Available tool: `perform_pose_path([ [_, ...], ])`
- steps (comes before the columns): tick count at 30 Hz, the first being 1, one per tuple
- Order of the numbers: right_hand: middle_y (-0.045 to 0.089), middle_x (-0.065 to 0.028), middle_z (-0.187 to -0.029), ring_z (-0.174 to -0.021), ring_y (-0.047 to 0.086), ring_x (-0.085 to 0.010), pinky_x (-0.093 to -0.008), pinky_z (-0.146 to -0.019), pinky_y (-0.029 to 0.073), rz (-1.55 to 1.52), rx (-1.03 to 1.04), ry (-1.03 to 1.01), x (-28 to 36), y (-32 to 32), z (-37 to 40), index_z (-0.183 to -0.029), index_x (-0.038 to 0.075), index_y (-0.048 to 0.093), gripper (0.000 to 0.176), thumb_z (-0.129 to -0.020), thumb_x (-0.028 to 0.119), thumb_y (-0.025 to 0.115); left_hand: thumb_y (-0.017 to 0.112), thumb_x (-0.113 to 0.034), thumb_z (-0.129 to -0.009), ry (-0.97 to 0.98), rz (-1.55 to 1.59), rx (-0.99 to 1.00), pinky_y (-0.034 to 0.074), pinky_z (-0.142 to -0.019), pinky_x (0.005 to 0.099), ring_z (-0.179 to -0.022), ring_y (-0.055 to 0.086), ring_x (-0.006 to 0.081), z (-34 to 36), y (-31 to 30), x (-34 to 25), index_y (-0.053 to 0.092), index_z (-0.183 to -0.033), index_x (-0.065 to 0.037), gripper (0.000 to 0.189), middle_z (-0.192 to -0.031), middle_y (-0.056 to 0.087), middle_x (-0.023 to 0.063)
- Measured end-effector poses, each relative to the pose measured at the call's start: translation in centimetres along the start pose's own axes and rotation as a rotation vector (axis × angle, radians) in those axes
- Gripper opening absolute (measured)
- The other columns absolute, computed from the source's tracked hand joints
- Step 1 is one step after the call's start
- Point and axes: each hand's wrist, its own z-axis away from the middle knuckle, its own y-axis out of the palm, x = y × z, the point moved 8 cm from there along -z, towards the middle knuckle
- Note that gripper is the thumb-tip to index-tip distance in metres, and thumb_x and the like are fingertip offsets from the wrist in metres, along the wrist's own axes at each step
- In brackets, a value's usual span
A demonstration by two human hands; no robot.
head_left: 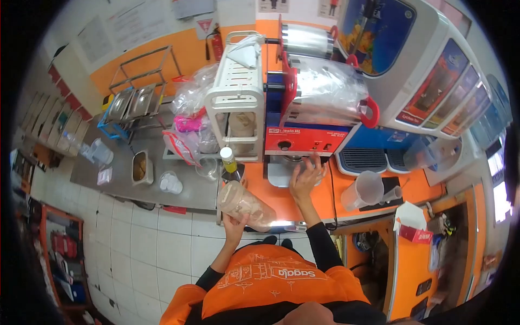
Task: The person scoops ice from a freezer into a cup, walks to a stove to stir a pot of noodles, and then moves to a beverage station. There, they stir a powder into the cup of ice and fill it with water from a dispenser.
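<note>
My left hand (234,226) is closed round the lower side of a clear plastic jar (250,208) with pale contents, held tilted at the counter's front edge. My right hand (307,177) is raised with fingers apart, in front of a red cup sealing machine (303,140) with a knob and a switch. It overlaps the machine's pale tray (278,172) in this view and holds nothing visible. Just behind the jar stands a dark bottle (233,172) with a yellow neck and white cap. Two rolls of clear film (328,84) are mounted on top of the machine.
A white shelf rack (236,92) stands left of the machine, a drinks dispenser (428,70) to the right. On the orange counter is a translucent pitcher (364,190). The steel table (122,176) at left holds a metal container (142,169) and plastic cups (171,183).
</note>
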Motion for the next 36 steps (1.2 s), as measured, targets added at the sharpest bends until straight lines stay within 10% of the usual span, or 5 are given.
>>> perform_pose_path([
  [8, 0.042, -0.0054, -0.091, -0.089, 0.040, -0.0194, -0.0395, -0.081, 0.024, -0.129, -0.101, -0.462, -0.5, 2.2, 0.9, -0.095, 0.015, 0.050, 0.027, -0.071, 0.019, 0.062, 0.071, -0.004, -0.071, 0.125, 0.158, -0.015, 0.037, -0.099, 0.0368, -0.116, 0.042, 0.0232, 4.0, 3.0, -4.5, 0.020, -0.130, -0.002, 0.079, -0.127, 0.037, 0.0141],
  [17, 0.044, -0.0075, -0.087, -0.087, 0.043, -0.0221, -0.0389, -0.078, 0.024, -0.226, -0.039, -0.412, -0.2, 1.4, 0.0, -0.092, 0.012, 0.050, 0.023, -0.073, 0.016, 0.061, 0.079, -0.017, -0.065, 0.062, -0.051, 0.131, 0.033, -0.098, 0.0332, -0.116, 0.040, 0.0190, 6.5, 4.2, -7.7, 0.027, -0.126, -0.003, 0.082, -0.119, 0.040, 0.0109],
  [21, 0.047, -0.0127, -0.096, -0.093, 0.045, -0.0273, -0.0381, -0.084, 0.032, -0.972, 0.762, 0.006, 4.5, -0.9, 1.1, -0.100, 0.004, 0.051, 0.025, -0.079, 0.019, 0.055, 0.078, -0.019, -0.067, -0.052, -0.158, 0.275, 0.032, -0.097, 0.0312, -0.115, 0.041, 0.0171, 8.1, 5.5, -6.8, 0.033, -0.126, -0.003, 0.075, -0.118, 0.043, 0.0089],
  [25, 0.047, -0.0187, -0.111, -0.105, 0.048, -0.0335, -0.0416, -0.090, 0.039, -0.939, 1.432, -0.172, 11.3, -6.4, 3.9, -0.119, 0.003, 0.048, 0.050, -0.078, 0.028, 0.063, 0.077, -0.018, -0.068, -0.095, -0.158, 0.280, 0.032, -0.097, 0.0302, -0.115, 0.041, 0.0164, 9.6, 6.8, -6.3, 0.033, -0.127, -0.005, 0.075, -0.119, 0.044, 0.0088],
  [36, 0.051, -0.0175, -0.105, -0.097, 0.053, -0.0346, -0.0415, -0.080, 0.045, -0.782, 1.222, -0.204, 15.6, -3.8, 5.3, -0.114, 0.008, 0.053, 0.050, -0.073, 0.032, 0.068, 0.080, -0.017, -0.063, -0.003, -0.161, 0.314, 0.033, -0.097, 0.0311, -0.115, 0.040, 0.0182, 7.1, 2.1, -6.8, 0.032, -0.127, -0.005, 0.081, -0.120, 0.043, 0.0091],
])
